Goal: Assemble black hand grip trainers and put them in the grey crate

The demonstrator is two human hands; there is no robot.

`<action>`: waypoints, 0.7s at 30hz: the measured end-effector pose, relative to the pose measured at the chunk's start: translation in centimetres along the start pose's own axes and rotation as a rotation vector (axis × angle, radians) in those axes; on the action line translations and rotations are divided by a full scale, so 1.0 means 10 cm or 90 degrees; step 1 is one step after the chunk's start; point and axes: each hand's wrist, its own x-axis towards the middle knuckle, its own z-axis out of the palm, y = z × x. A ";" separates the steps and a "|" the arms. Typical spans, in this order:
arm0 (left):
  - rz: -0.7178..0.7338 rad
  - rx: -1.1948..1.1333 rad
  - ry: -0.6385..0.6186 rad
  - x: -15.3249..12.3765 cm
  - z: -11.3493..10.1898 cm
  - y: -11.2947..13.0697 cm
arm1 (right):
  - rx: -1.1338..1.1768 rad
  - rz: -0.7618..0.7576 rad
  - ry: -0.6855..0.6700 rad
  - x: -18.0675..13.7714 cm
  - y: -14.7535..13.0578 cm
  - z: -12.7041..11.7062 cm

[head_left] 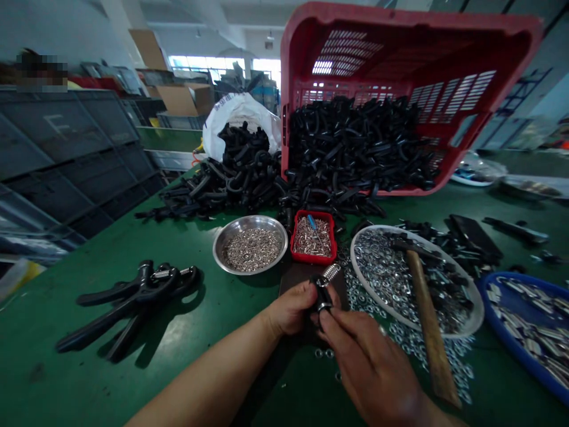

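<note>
The left forearm (217, 367) tapers smoothly to the wrist (272, 323), bare like the left hand (291, 309) and right hand (368, 353).

Well left of the left grip (291, 308), grey crates (89, 124) stand stacked, one marked with an F, while cartons (184, 99) and bright windows (189, 62) lie far beyond the grip. Ahead, at the far side of the green bench (178, 379), a white sack (242, 104) gapes beside a tipped red basket (409, 18). Right of the right grip (368, 350), a hammer (427, 320) lies across a white tray (478, 317), with a blue tray (498, 338) further right.
</note>
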 end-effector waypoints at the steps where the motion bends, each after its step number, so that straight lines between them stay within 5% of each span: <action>1: 0.000 -0.008 0.014 0.01 0.02 -0.01 | 0.006 0.015 0.012 0.02 0.03 0.03; 7: 0.062 0.029 0.218 0.13 0.10 -0.07 | 0.073 0.255 0.026 0.12 0.30 0.26; 10: 0.065 0.094 0.295 0.16 0.10 -0.06 | 0.146 0.322 -0.067 0.12 0.41 0.31; 13: 0.052 0.078 0.280 0.15 0.08 -0.02 | 0.161 0.299 -0.144 0.16 0.51 0.31; 18: 0.079 0.119 0.270 0.14 0.09 -0.01 | 0.359 0.400 -0.453 0.27 0.64 0.30; 21: 0.038 0.087 0.308 0.15 0.10 -0.02 | 0.231 0.385 -0.334 0.26 0.61 0.33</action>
